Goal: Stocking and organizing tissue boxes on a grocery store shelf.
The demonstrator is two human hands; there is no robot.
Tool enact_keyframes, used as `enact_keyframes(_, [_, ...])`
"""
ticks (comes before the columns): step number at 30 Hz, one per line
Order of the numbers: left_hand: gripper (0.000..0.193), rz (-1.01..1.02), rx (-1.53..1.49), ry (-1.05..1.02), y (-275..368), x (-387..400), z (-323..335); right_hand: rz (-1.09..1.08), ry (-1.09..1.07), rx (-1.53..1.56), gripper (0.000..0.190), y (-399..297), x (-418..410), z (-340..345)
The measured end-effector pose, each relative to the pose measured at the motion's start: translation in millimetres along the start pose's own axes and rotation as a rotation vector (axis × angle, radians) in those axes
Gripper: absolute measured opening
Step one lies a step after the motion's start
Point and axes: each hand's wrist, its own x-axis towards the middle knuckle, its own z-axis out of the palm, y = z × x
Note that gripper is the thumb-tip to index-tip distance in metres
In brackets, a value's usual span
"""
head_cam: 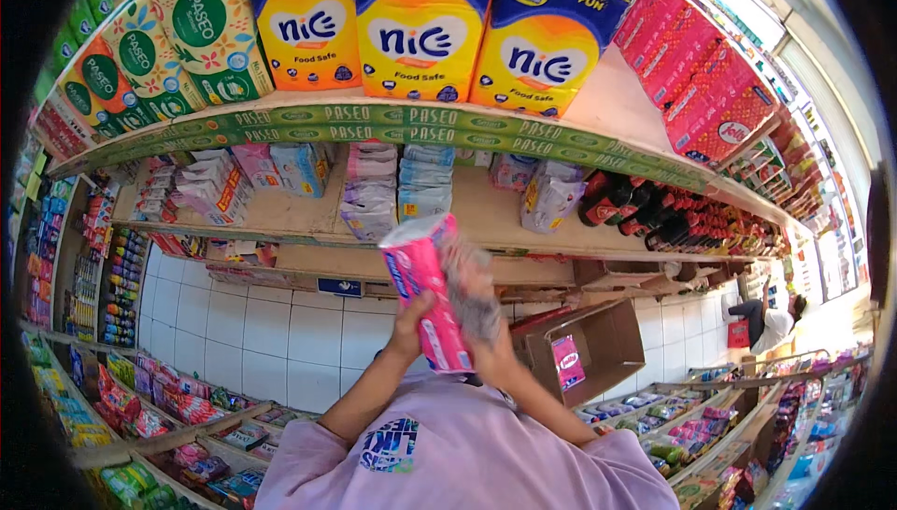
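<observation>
My left hand (412, 324) grips a pink tissue pack (431, 300) by its left side, in front of my chest. The pack stands tilted, its pale end up. My right hand (476, 293), blurred by motion, is at the pack's right side with a crumpled greyish cloth or plastic (473, 300) in or over it; what exactly it is cannot be told. Below and to the right, an open cardboard box (606, 349) holds a pink Jelly pack (568, 361). On the upper shelf stand Nice tissue packs (420, 40), Paseo packs (203, 26) and a stack of pink packs (701, 76).
A shelf edge with green strips (336, 125) runs across in front of me. On the lower shelf (294, 209) lie wipes packs (425, 181) and dark bottles (624, 198). Racks of goods (196, 433) stand close on both sides. A person (767, 321) sits far right in the aisle.
</observation>
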Motion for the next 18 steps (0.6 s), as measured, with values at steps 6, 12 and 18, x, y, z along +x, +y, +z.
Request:
enact_keyframes(6, [0.047, 0.019, 0.185, 0.021, -32, -10, 40, 0.089, -0.148, 0.006, 0.05, -2, 7, -62])
enact_keyframes(12, [0.052, 0.171, 0.004, -0.002, -52, -1, 79, -0.233, -0.16, -0.053, 0.047, -4, -17, -89])
enact_keyframes(18, [0.05, 0.121, 0.151, 0.134, -111, -15, 70, 0.095, -0.162, 0.17, 0.043, -4, -13, -130])
